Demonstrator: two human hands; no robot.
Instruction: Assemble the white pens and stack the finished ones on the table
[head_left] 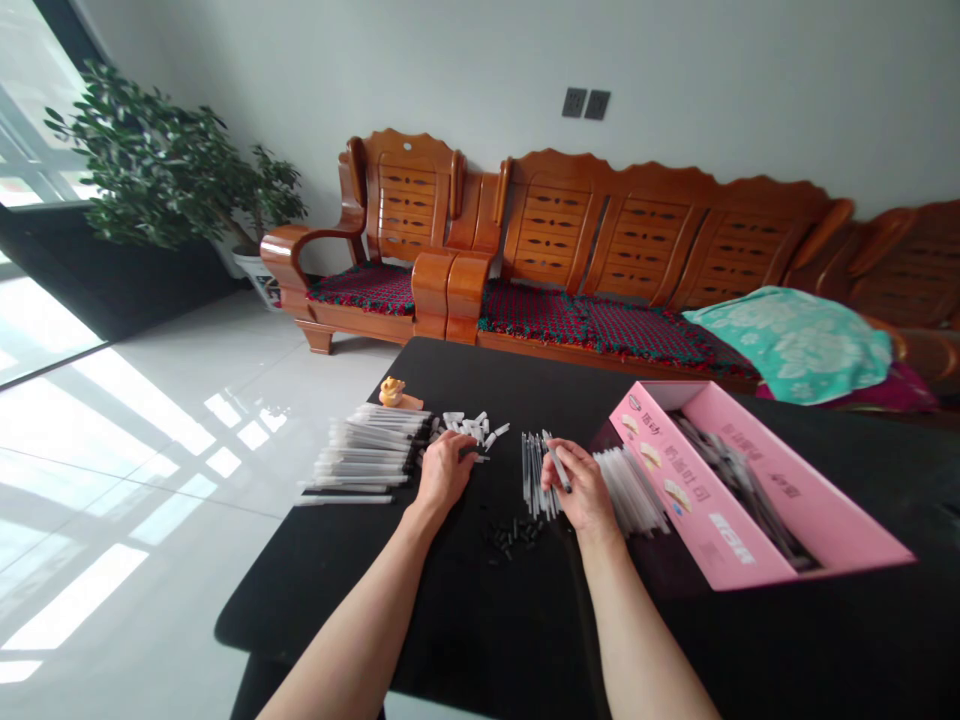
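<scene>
My right hand (585,487) is closed around a pen (561,472), a pale barrel with a dark end, held aslant. Under and beside it lie a row of thin pen refills (533,475) and a stack of clear pen barrels (630,490). My left hand (448,468) is at the small pile of white pen caps (491,438), its fingers curled together; what they hold, if anything, is hidden. Left of that hand, many white pens with dark ends (364,450) lie in a heap. Small black plugs (514,536) are scattered between my forearms.
Everything stands on a black table (495,630). A pink box (694,490) with dark contents sits at the right. A small yellow figurine (394,392) is at the far left edge. Beyond are a wooden sofa (555,220), a teal cushion (802,340) and a potted plant (165,170).
</scene>
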